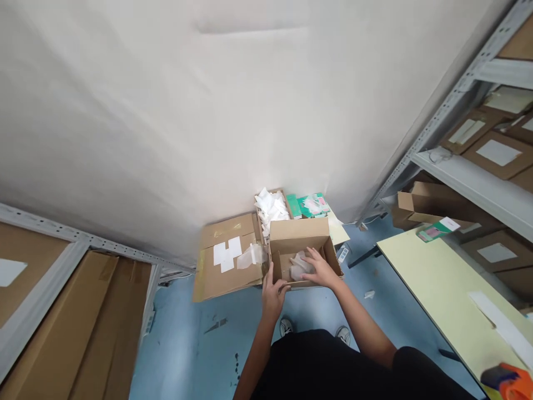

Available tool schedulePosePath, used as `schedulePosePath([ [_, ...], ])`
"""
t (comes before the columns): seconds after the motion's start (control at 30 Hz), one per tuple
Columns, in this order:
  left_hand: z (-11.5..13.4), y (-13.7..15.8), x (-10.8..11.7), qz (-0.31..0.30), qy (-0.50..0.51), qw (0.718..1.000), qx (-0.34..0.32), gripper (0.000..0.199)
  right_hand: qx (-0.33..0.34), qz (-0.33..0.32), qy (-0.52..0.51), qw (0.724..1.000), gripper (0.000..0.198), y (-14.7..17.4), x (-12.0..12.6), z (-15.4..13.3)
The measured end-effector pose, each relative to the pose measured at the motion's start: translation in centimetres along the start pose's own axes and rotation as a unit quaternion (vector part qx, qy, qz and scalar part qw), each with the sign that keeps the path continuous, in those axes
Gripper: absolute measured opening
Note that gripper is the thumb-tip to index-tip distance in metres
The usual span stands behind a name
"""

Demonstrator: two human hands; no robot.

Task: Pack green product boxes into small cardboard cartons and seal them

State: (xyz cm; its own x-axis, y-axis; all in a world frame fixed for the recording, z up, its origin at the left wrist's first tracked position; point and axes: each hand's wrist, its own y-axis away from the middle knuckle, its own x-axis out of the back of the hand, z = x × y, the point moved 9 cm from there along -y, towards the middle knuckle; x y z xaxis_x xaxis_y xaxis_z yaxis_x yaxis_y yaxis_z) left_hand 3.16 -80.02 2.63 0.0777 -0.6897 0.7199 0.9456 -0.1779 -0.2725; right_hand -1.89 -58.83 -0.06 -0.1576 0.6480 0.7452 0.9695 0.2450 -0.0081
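An opened cardboard box (pixel 300 229) stands in front of me with its far flap raised. My left hand (pixel 272 297) is closed on the box's near left corner, fingers over the rim. Inside the box lies a crumpled translucent plastic bag (pixel 297 266). My right hand (pixel 321 270) reaches in over the near right side, its thumb and fingers curved around the bag. What the bag contains, if anything, cannot be made out.
Flattened cardboard (pixel 208 272) with white labels lies at left, a carton of crumpled white paper (pixel 271 206) behind. Green boxes (pixel 293 206) sit beside it. At right are a pale table (pixel 433 266) with an orange tape dispenser (pixel 514 383) and shelving (pixel 478 178); cartons (pixel 95 311) stand left.
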Motion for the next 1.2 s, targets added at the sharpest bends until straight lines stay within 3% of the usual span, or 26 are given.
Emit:
schedulePosePath([
  [0.17, 6.4, -0.8, -4.7, -0.015, -0.023, 0.999, -0.034, 0.011, -0.007, 0.117, 0.004, 0.993, 0.053, 5.2, 9.5, 4.7],
  [0.3, 12.3, -1.6, -9.9, -0.047, -0.014, 0.996, -0.073, 0.011, -0.058, 0.181, 0.030, 0.981, 0.050, 11.0, 16.2, 10.2],
  [0.53, 23.9, -3.8, -21.4, -0.127, 0.039, 0.976, -0.173, 0.012, -0.181, 0.258, 0.045, 0.948, 0.057, 24.3, 24.0, 20.9],
  [0.67, 30.9, -4.1, -27.9, -0.189, 0.059, 0.952, -0.233, 0.011, -0.249, 0.339, 0.031, 0.907, 0.055, 32.8, 28.3, 25.9],
  [0.8, 36.0, -4.3, -33.4, -0.252, 0.086, 0.919, -0.292, 0.012, -0.306, 0.425, 0.015, 0.852, 0.053, 39.6, 30.6, 29.4],
  [0.9, 38.2, -5.0, -37.5, -0.301, 0.106, 0.893, -0.317, 0.011, -0.338, 0.457, 0.003, 0.823, 0.053, 42.5, 31.0, 31.3],
  [1.2, 43.8, -9.9, -51.6, -0.402, 0.143, 0.828, -0.363, 0.010, -0.428, 0.504, 0.001, 0.750, 0.054, 44.3, 33.5, 35.9],
])
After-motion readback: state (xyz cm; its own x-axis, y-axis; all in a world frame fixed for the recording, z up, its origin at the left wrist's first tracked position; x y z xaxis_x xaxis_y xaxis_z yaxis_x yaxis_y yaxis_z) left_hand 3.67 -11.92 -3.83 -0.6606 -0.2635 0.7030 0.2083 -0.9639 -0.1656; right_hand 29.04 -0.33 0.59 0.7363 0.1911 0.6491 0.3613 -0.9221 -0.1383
